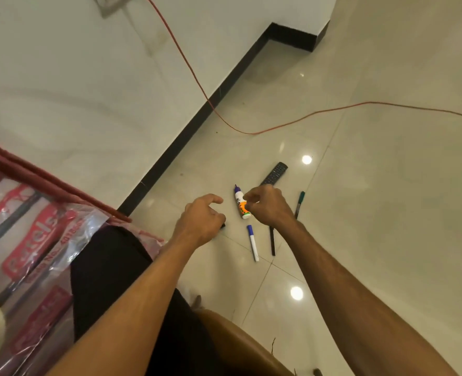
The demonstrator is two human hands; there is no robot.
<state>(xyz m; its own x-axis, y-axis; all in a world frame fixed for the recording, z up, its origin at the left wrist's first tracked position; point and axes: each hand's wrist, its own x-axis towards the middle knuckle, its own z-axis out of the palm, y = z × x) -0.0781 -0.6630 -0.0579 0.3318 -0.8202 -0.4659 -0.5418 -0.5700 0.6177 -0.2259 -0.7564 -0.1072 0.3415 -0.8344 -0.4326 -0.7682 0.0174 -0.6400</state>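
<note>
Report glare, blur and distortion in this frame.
Head view: two round lamp reflections glare on the glossy floor; the plastic-wrapped package at the left edge is soft and stretched by the wide angle; the glue bottle is sharp enough to recognise, its label unreadable.

- Both bare forearms reach forward and down, wrists near each other, hands apart.
- Left hand point(201, 221): palm down, forefinger and thumb loosely hooked, other fingers curled over a dark thing point(223, 225).
- Right hand point(267, 206): back up, wrist bent inward, fingers curled, tips bunched at a bottle point(239, 201); can't tell if it grips.
</note>
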